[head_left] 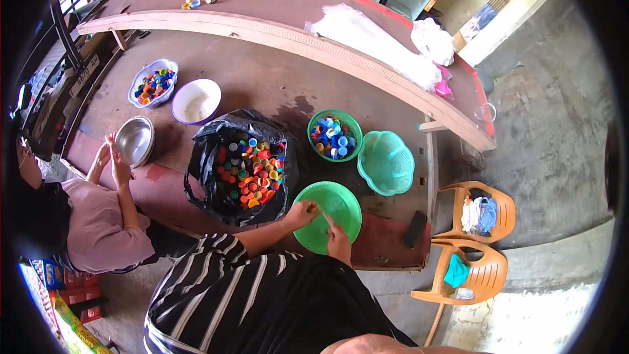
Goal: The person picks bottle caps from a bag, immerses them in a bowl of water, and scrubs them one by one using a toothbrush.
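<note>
My left hand (304,214) is over the left rim of a bright green basin (350,196), its fingers pinched around something small and yellowish that is too small to name. My right hand (339,244) is at the basin's near side, its fingers closed on a thin, pale thing that points toward my left hand; its kind cannot be made out. To the left stands a black plastic bag (203,164), opened wide and filled with bottle caps (252,177) in red, orange, blue, green and white. Behind the basin, a green basket (314,120) holds mostly blue and white caps.
A pale green scalloped basket (386,164) stands right of the caps basket. Farther left are a white bowl (196,101), a lilac basket of caps (172,67) and a metal bowl (135,141) beside a co-worker's hands (114,160). A dark phone-like object (414,229) lies near the table's right edge.
</note>
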The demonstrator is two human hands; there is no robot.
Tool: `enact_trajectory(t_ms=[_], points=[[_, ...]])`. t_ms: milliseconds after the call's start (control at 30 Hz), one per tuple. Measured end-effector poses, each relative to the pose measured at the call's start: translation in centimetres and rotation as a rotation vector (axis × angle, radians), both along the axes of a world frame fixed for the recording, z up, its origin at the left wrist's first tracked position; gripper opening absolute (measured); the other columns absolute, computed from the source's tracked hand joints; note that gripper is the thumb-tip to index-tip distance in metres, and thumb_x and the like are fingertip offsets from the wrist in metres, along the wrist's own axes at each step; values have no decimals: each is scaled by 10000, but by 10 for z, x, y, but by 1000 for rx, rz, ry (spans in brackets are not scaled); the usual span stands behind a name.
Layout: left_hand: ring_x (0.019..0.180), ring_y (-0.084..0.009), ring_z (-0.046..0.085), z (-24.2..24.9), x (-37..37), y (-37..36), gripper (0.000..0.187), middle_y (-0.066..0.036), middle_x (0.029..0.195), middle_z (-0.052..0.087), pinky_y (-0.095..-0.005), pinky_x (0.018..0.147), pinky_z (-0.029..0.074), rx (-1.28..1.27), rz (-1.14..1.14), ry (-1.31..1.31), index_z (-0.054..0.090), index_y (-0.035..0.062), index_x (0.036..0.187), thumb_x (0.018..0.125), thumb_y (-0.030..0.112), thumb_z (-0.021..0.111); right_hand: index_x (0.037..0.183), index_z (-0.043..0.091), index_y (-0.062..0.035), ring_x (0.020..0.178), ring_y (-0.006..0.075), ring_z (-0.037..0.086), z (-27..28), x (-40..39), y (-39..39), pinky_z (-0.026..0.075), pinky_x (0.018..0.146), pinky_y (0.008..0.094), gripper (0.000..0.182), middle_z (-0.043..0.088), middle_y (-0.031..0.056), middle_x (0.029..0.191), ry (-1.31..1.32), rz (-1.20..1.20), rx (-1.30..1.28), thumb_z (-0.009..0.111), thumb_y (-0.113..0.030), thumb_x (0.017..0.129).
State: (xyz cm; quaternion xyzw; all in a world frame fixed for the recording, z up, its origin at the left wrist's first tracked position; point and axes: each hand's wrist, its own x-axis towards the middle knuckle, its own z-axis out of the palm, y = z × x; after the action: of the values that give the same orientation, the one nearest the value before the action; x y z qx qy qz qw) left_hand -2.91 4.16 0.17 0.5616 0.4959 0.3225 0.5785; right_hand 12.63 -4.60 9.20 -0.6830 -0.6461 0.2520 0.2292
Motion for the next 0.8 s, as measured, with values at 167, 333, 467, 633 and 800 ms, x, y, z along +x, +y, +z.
enact_trajectory(t_ms=[167,333,467,633,800], points=[[729,-161,682,-6,7,-4,278,-116,861,695,-307,648,545,-55,56,-147,633,-15,1043,800,98,708,1338,533,-227,923,355,613,-13,8,10,490,752,448,458,613,144,1031,-146,-122,-45,479,-74,910],[749,-185,691,-11,3,-1,338,-150,864,689,-306,665,551,63,-18,-69,590,-18,1093,809,126,703,1334,535,-203,910,363,618,-41,12,13,492,711,465,446,595,150,1079,-338,9,-114,488,-74,909],[777,-197,702,-9,1,2,320,-159,873,696,-320,675,553,77,58,28,607,-22,1066,811,146,701,1336,532,-224,917,353,612,-3,-3,9,485,738,448,457,589,150,1041,-109,-55,-39,497,-74,906],[763,-211,701,0,2,2,323,-147,837,699,-344,668,548,-1,32,-71,624,-17,1046,799,174,709,1344,520,-242,902,345,610,-10,-2,-4,481,740,437,480,589,145,1003,-38,-21,54,502,-60,900],[701,-244,678,16,0,3,316,-131,786,682,-359,642,528,155,3,111,626,13,1059,795,173,696,1348,515,-240,907,340,616,5,-5,-4,488,750,436,486,597,137,1011,-99,-7,75,489,-54,900]])
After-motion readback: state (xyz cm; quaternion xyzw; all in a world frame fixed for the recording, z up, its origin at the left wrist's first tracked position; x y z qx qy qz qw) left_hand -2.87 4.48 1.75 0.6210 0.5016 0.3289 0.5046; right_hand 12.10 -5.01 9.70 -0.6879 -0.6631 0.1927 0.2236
